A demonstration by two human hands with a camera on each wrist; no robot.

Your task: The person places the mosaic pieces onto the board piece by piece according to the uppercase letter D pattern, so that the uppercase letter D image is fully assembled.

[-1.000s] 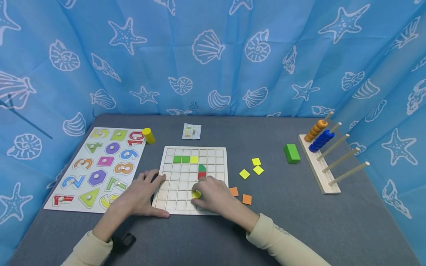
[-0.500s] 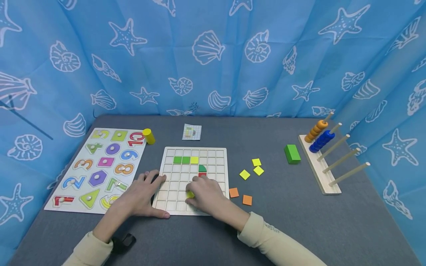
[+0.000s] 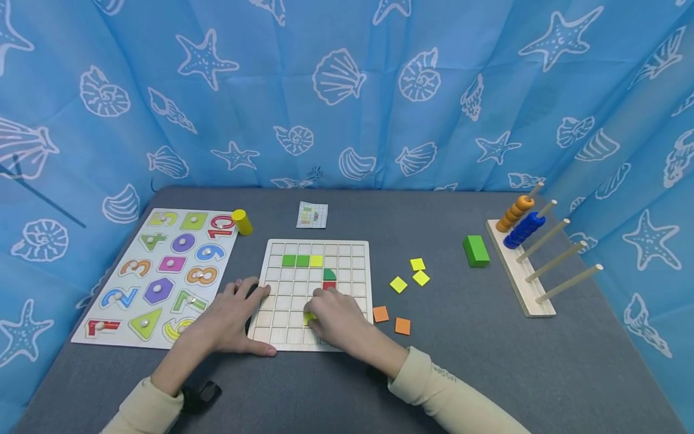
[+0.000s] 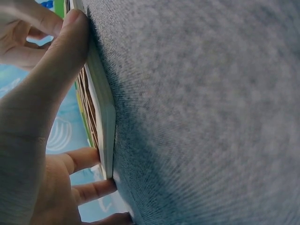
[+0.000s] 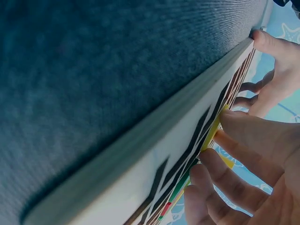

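Thumb and fingers of the left hand point(image 3: 230, 322) spread around the front-left corner of the white grid board point(image 3: 279, 286), touching its edges; the left wrist view shows this hand point(image 4: 28, 140) from the thumb side. Over the board's lower middle, the right hand point(image 3: 340, 316) pinches a yellow tile point(image 3: 308, 317) partly covered by its fingers. In the right wrist view that tile point(image 5: 213, 130) stands tilted on the grid against the thumb. Farther up lie two green tiles point(image 3: 295, 261), a yellow one point(image 3: 316, 261), a green quarter-round point(image 3: 329, 275) and a partly hidden red piece point(image 3: 329, 284).
Three yellow tiles point(image 3: 398, 284) and two orange ones point(image 3: 402, 326) lie right of the board. Beyond are a green block point(image 3: 476, 251) and a bead rack point(image 3: 520, 274). A number puzzle point(image 3: 179, 262) and yellow cylinder point(image 3: 242, 222) stand left; a pattern card point(image 3: 312, 215) lies behind.
The right hand has moved a little left over the grid with the yellow tile, and has stayed nearly in place during the last half second. The left hand has not visibly moved.
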